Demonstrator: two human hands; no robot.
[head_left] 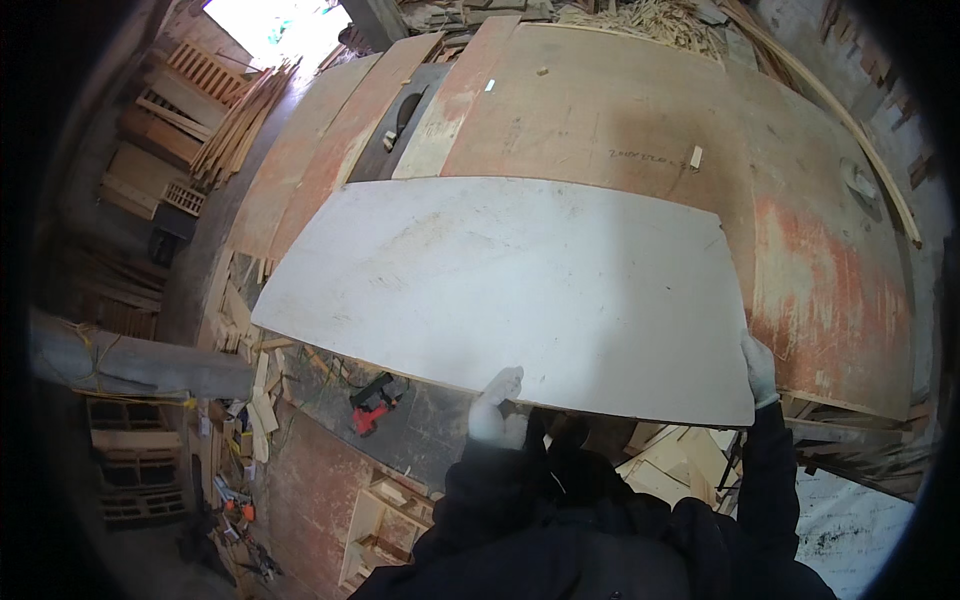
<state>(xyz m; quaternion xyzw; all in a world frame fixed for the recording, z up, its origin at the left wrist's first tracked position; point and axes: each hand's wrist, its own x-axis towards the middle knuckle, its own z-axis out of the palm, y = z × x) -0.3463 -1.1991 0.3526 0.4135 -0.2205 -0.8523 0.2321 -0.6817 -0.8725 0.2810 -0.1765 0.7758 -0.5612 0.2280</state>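
- At far left, long wooden strips (240, 125) lean in a loose bundle beside slatted frames (183, 197); nearer, a grey beam (160, 365) juts in.
- Next, a red and black power tool (368, 412) lies just short of the panel's near edge, among offcuts (262, 408).
- Across the middle, the white panel (480, 280) lies over brown plywood sheets (590, 95), its near edge toward the person; whether it rests flat or is slightly raised, I cannot tell.
- It looks thin, broad and stiff – probably awkward more than heavy, with some flex over its length; the smooth face may slide under gloves, and corners could chip; the edges, held well apart, seem the best grip.
- At the near edge, around mid-length, the left hand (497, 408), white-gloved, is closed on the rim; its underside is hidden.
- At right, the right hand (760, 368), also gloved, holds the short edge near the corner – fingers partly out of sight.
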